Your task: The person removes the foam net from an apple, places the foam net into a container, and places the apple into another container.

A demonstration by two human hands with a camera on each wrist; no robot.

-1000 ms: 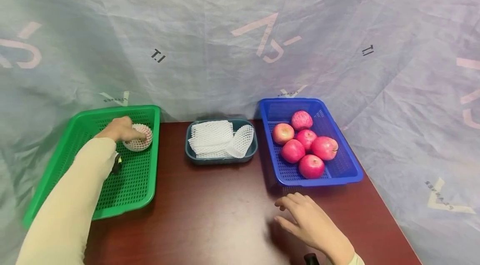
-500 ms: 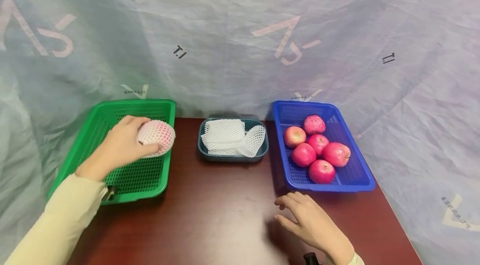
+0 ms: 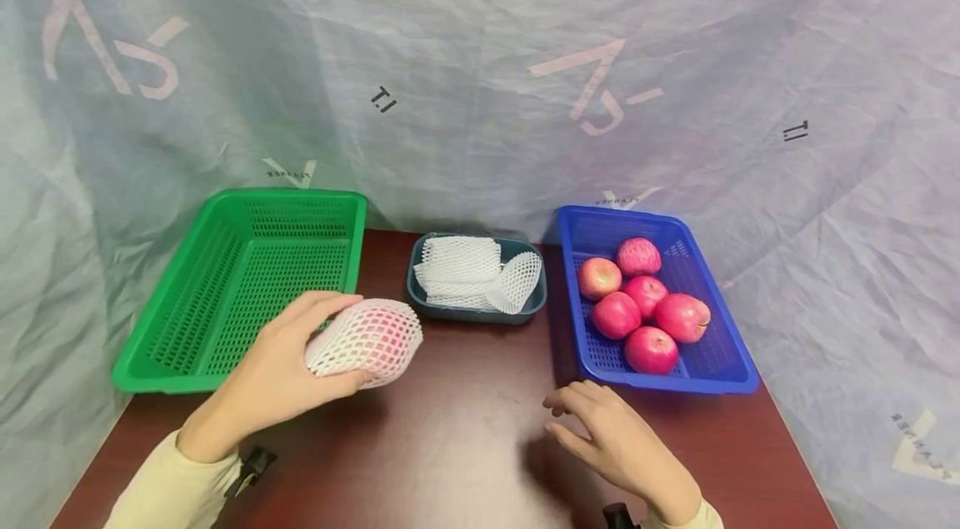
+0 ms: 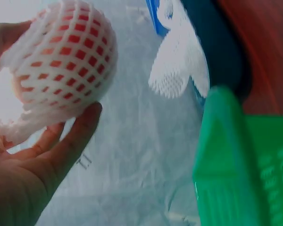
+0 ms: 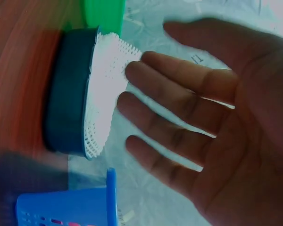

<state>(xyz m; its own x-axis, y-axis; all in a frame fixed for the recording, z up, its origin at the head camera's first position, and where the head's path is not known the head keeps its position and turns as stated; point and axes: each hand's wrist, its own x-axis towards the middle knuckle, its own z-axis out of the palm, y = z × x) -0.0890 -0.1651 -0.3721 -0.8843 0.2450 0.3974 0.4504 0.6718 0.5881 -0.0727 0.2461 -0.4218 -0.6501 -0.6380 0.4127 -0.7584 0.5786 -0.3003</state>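
Observation:
My left hand (image 3: 281,375) grips an apple (image 3: 375,337) wrapped in a white foam net, held in front of the green basket's near right corner. In the left wrist view, red skin of the netted apple (image 4: 75,56) shows through the mesh, with fingers and thumb around it. My right hand (image 3: 618,446) hovers over the table near the blue basket, its fingers relaxed and holding nothing. The right wrist view shows that palm (image 5: 236,141) bare, with the fingers spread. White foam nets (image 3: 457,271) lie piled in a small dark tray (image 3: 480,316) between the baskets.
The green basket (image 3: 161,385) stands at the left. At the right, the blue basket (image 3: 667,381) holds several red apples (image 3: 651,350). All stand on a brown table (image 3: 465,429), and a grey cloth (image 3: 465,96) hangs behind them.
My left hand has lifted the netted apple out of the green basket and carried it right and toward me. The head view has shifted left. The right hand has barely moved.

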